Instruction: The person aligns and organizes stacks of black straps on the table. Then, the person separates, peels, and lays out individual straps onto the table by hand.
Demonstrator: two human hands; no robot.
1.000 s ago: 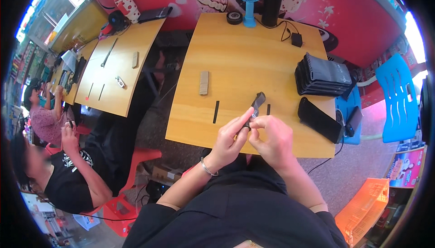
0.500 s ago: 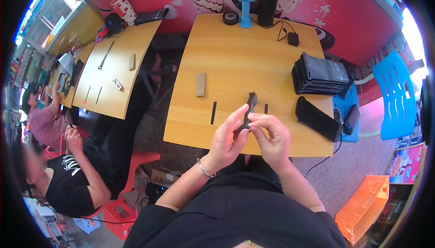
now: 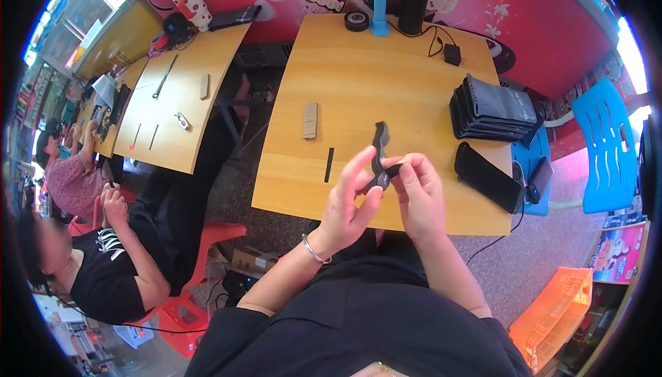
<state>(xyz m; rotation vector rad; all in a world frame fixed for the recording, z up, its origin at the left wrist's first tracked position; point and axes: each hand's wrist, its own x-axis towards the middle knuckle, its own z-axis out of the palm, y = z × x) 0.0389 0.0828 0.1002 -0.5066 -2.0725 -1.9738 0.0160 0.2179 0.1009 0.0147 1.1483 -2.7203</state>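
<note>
From my remote view, a narrow, charcoal-black, fabric-like strip point(image 3: 380, 144) is held up above the near part of the table, its far end wavy. I judge it light, soft and bendy, unlikely to break, and best pinched close to the part being worked, since a loose end would flop. The left hand point(image 3: 349, 203) grips its lower part between thumb and fingers; the right hand point(image 3: 422, 201) pinches a dark end sticking out sideways. Around them on the pale yellow wooden table point(image 3: 345, 67) are a grey-brown rectangular block point(image 3: 310, 120) and a stack of dark grey flat pouches point(image 3: 498, 105).
</note>
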